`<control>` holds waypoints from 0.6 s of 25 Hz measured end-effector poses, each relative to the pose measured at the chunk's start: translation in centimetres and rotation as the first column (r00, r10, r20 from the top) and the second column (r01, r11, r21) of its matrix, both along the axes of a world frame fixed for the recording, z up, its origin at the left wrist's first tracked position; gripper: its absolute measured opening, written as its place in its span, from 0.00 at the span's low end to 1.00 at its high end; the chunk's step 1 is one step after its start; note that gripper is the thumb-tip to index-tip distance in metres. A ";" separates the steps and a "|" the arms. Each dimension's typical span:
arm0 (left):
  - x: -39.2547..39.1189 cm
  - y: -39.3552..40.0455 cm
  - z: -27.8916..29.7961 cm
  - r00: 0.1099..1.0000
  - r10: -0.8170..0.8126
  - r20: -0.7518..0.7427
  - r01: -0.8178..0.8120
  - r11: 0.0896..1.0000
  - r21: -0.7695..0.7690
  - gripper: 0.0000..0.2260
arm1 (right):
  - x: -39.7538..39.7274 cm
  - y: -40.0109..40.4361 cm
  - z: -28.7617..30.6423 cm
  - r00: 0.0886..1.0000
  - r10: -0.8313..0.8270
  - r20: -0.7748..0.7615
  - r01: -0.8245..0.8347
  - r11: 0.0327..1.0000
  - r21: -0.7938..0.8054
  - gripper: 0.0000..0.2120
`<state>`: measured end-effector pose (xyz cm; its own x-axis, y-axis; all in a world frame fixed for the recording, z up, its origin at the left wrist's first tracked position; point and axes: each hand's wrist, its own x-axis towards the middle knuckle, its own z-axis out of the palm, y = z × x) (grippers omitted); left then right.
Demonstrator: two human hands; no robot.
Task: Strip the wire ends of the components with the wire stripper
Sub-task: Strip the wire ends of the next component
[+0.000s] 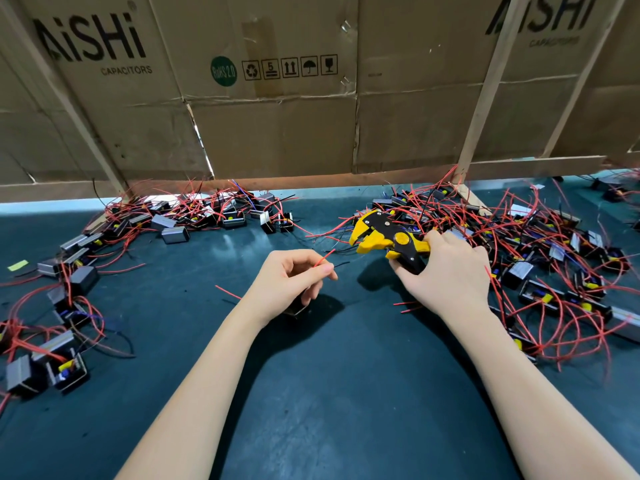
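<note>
Red wire point(323, 259), pinched in the left hand point(294, 278), pointed up-right toward the open-jawed wire stripper point(388, 239), near it, handles gripped by the right hand point(446, 271).

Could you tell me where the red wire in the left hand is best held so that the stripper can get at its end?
Pinch the red wire a little back from its tip, as the left hand does, coming from the left. Its free end points up and right toward the open yellow head of the stripper in the right hand, so that grip leaves the end bare.
</note>
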<state>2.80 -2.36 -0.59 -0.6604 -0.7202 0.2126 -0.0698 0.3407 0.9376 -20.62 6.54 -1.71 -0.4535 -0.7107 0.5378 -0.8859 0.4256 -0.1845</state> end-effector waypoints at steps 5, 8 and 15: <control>-0.1 0.1 0.0 0.999 0.039 -0.007 -0.039 0.999 0.007 0.09 | 0.5 -0.1 0.0 0.994 0.078 -0.080 -0.073 0.995 0.068 0.26; -0.1 0.1 0.0 0.995 0.094 -0.025 -0.094 0.996 0.007 0.09 | 0.5 0.0 0.0 0.992 0.099 -0.075 -0.094 0.993 0.071 0.26; -0.4 0.0 -0.2 0.994 0.106 0.018 -0.106 0.994 -0.007 0.09 | 0.7 0.0 0.0 0.994 0.112 -0.018 -0.111 0.992 0.054 0.24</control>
<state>2.44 -2.34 -0.82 -0.5845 -0.7850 0.2051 -0.1232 0.3357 0.9339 -19.88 6.54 -1.74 -0.3585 -0.7839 0.5070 -0.9319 0.3324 -0.1450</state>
